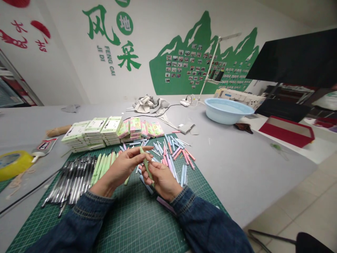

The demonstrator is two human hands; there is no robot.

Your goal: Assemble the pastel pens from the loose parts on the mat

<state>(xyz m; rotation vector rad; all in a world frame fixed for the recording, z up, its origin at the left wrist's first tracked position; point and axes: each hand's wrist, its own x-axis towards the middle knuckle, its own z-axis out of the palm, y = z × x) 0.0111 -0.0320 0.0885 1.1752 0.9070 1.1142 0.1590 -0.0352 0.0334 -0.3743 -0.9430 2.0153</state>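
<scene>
A light green pen (148, 169) is held upright and slightly tilted in front of me, over the cutting mat (131, 218). Its lower part is gripped in the fingers of my right hand (165, 178). My left hand (122, 168) pinches near its top end, thumb and index finger by the tip. Left of my hands lies a row of light green pens (102, 164), beside many clear pens with black parts (75, 179). Loose pink, blue and purple pen parts (173, 151) are scattered beyond my right hand. A purple piece (165, 204) lies under my right wrist.
Stacked white-green boxes (96, 126) and pink-green boxes (135, 124) stand behind the mat. Yellow tape (15, 163) and a glue tube (44, 147) lie at left. A blue basin (228, 110), a red box (286, 131) and a sewing machine (238, 97) are at right.
</scene>
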